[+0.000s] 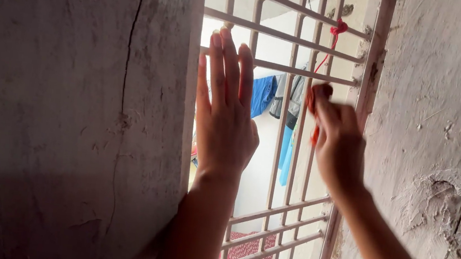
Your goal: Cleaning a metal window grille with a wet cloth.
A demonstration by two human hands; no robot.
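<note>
My fingers [231, 61] on the left hand [225, 129] are stretched out straight and together, released, lying flat against the pale metal window grille [283, 66] with the tips up near one of its horizontal bars. My right hand [337, 138], at three o'clock from the left, is blurred; its fingers are pinched around a piece of red cloth [317, 107] that shows at the top of the fist and again just below it, right beside a vertical bar of the grille. At twelve o'clock from that hand, a red string [339, 28] is knotted on the grille near the frame, and a thin strand hangs down from it toward my right hand. Through the bars, between my two hands, blue and grey clothes [279, 103] hang outside. A rough plaster wall [73, 107] with a long crack rises at nine o'clock; another rough wall [443, 112] stands at three o'clock.
</note>
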